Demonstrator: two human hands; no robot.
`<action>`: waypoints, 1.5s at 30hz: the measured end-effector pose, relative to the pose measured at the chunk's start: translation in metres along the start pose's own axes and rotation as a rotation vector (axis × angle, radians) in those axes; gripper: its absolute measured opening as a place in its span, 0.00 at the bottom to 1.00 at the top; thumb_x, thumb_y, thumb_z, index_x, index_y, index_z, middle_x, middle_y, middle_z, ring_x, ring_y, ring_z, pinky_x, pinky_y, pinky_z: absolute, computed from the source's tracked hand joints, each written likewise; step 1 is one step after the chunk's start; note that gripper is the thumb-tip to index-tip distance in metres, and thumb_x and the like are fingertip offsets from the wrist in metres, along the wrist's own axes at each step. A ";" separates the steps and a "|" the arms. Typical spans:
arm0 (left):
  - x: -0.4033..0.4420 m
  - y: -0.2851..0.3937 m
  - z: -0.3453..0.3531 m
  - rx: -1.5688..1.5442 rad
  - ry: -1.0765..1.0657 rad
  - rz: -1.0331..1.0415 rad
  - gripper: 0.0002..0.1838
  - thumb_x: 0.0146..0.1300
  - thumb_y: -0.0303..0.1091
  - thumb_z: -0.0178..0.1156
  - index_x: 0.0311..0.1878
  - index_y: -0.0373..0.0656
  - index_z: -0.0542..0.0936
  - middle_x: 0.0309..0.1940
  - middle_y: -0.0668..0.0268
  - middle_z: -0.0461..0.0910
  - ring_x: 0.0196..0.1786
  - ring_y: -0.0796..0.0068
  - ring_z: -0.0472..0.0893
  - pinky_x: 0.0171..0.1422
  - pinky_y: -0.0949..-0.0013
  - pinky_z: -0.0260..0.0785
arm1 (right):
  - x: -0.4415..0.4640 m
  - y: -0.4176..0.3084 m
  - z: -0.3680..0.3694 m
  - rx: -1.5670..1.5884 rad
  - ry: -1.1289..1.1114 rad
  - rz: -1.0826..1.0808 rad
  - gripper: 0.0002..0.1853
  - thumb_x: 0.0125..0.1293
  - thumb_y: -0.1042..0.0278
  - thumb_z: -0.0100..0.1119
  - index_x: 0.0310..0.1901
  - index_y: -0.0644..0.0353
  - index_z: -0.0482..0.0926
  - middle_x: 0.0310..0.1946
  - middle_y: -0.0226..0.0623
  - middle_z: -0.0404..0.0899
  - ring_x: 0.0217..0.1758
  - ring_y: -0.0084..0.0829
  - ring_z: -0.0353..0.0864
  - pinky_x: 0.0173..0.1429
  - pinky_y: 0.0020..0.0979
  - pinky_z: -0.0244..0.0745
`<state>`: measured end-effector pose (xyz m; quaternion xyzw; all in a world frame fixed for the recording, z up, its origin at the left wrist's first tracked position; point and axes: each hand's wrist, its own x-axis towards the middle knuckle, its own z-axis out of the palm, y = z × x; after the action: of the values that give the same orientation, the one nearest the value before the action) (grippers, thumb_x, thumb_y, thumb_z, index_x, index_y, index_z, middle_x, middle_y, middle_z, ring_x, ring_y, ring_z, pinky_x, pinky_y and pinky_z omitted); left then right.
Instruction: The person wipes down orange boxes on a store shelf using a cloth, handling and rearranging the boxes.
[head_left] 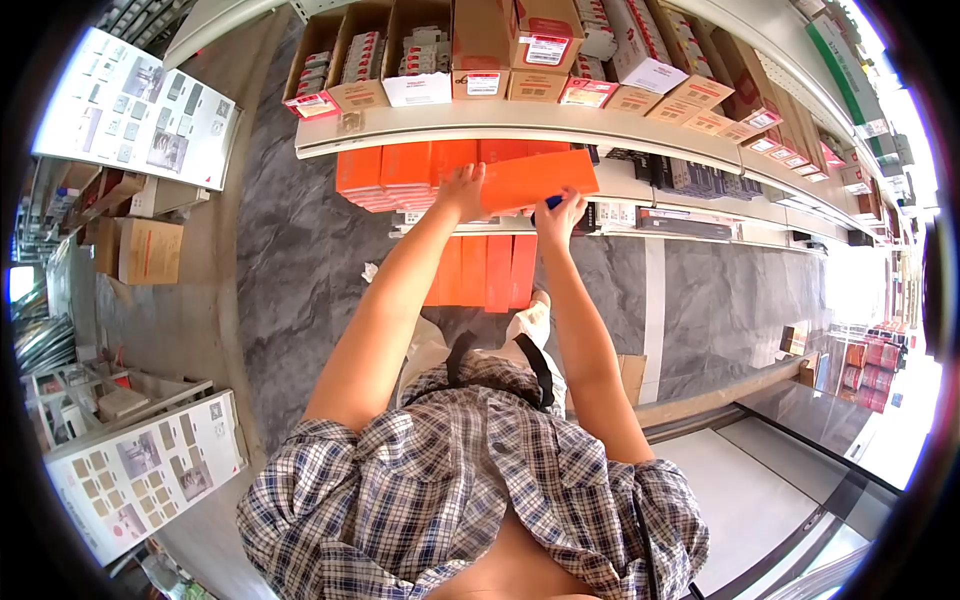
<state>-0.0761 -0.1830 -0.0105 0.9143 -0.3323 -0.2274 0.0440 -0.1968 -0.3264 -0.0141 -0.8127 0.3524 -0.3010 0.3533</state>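
Note:
A long orange box [535, 178] lies tilted at the shelf below the top one. My left hand [462, 190] is on its left end, with the fingers bent over the box edge. My right hand [562, 212] is at the box's lower right edge, fingers closed round a small blue object [554, 201] that looks like a marker or cutter. Stacked orange boxes [405, 165] sit on the shelf behind and to the left. More orange boxes [485, 272] stand below, near my feet.
Above, a shelf [420, 121] holds open cartons [545, 45] of small packets. Dark boxes [690, 178] line the shelf at right. Display boards [140, 110] stand at left, beside a cardboard box [150, 250]. A glass-topped counter [800, 440] is at lower right.

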 end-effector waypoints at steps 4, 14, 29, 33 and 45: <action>0.003 -0.006 0.007 0.008 0.061 0.034 0.60 0.39 0.58 0.66 0.70 0.42 0.44 0.70 0.54 0.46 0.71 0.56 0.50 0.70 0.42 0.43 | 0.011 -0.015 0.024 0.042 -0.211 -0.345 0.21 0.51 0.76 0.57 0.48 0.65 0.65 0.45 0.52 0.66 0.51 0.53 0.63 0.57 0.47 0.60; -0.013 -0.044 0.026 0.007 0.294 0.119 0.54 0.37 0.46 0.70 0.66 0.35 0.52 0.67 0.53 0.51 0.70 0.56 0.53 0.70 0.55 0.52 | -0.006 -0.015 0.053 -0.313 -0.482 -0.642 0.20 0.52 0.62 0.62 0.46 0.59 0.73 0.56 0.43 0.67 0.66 0.50 0.56 0.67 0.45 0.54; -0.009 -0.040 0.026 -0.176 0.250 0.088 0.57 0.32 0.38 0.74 0.66 0.36 0.52 0.65 0.55 0.54 0.69 0.54 0.53 0.71 0.60 0.53 | 0.072 0.063 0.013 -0.487 -0.411 -0.408 0.26 0.56 0.70 0.47 0.59 0.65 0.64 0.66 0.42 0.56 0.70 0.41 0.52 0.72 0.36 0.47; -0.005 -0.038 0.029 -0.103 0.238 0.039 0.57 0.31 0.37 0.74 0.66 0.37 0.52 0.66 0.55 0.54 0.69 0.54 0.53 0.71 0.61 0.54 | 0.056 0.033 0.031 -0.464 -0.420 -0.492 0.26 0.54 0.65 0.51 0.55 0.67 0.67 0.65 0.47 0.56 0.69 0.42 0.53 0.72 0.37 0.48; -0.009 -0.033 0.018 -0.128 0.211 0.041 0.57 0.29 0.36 0.75 0.65 0.35 0.52 0.65 0.53 0.54 0.68 0.54 0.55 0.70 0.61 0.54 | 0.048 0.020 0.062 -0.313 -0.664 -0.588 0.19 0.64 0.70 0.39 0.56 0.56 0.70 0.63 0.32 0.63 0.67 0.35 0.59 0.68 0.37 0.57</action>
<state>-0.0710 -0.1503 -0.0312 0.9214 -0.3295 -0.1497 0.1415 -0.1310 -0.3519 -0.0533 -0.9738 0.0164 -0.0553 0.2201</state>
